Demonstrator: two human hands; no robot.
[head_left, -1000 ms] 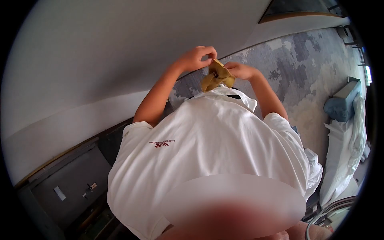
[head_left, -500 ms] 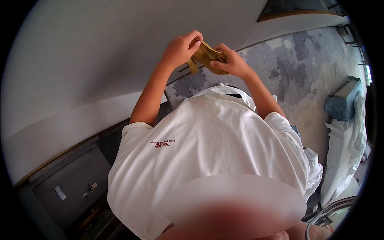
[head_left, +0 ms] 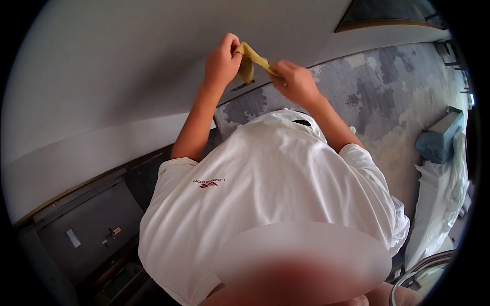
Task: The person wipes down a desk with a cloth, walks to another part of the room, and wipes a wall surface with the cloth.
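Note:
A yellow cloth (head_left: 251, 55) is stretched between my two hands in front of the pale wall. My left hand (head_left: 222, 60) is closed on its left end, and a loose flap hangs down beside the fingers. Slightly lower, my right hand (head_left: 295, 81) pinches the other end, its fingers somewhat blurred. Between the hands the cloth looks narrow and twisted.
A pale wall (head_left: 127, 61) rises before me, with patterned grey carpet (head_left: 352, 97) to the right. A blue padded seat (head_left: 436, 145) and white sheeting (head_left: 434, 204) lie at far right. At lower left is a dark door (head_left: 92, 229) with a handle.
The cloth was spread wider between both hands; now it is drawn into a narrow strip. My left hand has risen slightly, and my right hand has turned and shifted a little right.

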